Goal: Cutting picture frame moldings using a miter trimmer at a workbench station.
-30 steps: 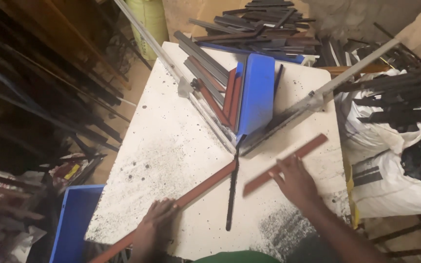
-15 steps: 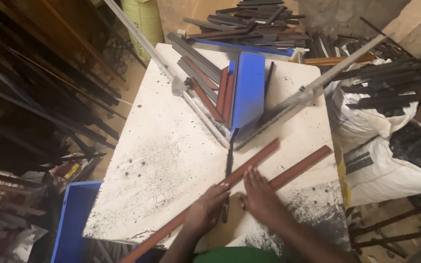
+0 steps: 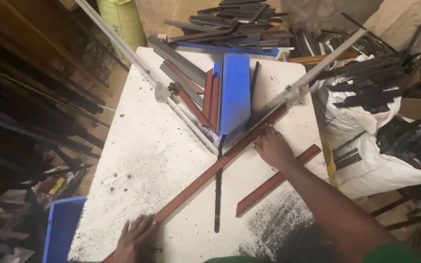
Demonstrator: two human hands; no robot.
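A long reddish-brown strip [image 3: 210, 173] lies diagonally across the white speckled table [image 3: 137, 160], its upper end along a grey metal guide rail [image 3: 313, 73]. My right hand [image 3: 271, 146] presses flat on the strip near its upper end. My left hand [image 3: 135, 238] rests on the strip's lower end at the table's front edge. A shorter reddish-brown strip [image 3: 278, 180] lies loose just right of my right arm. A thin dark slot or blade [image 3: 218, 192] runs down the table under the long strip.
A blue angled block [image 3: 235, 92] sits in the V of two grey rails [image 3: 123, 48], with grey and red strips [image 3: 191, 87] beside it. Dark strips are piled at the back [image 3: 235, 24] and on white sacks [image 3: 361, 126] at right. A blue crate [image 3: 62, 229] stands below left.
The long strip has been pushed up and right against the right rail. My right hand moved up onto it and my left hand slid to its lower end. The short strip was left lying.
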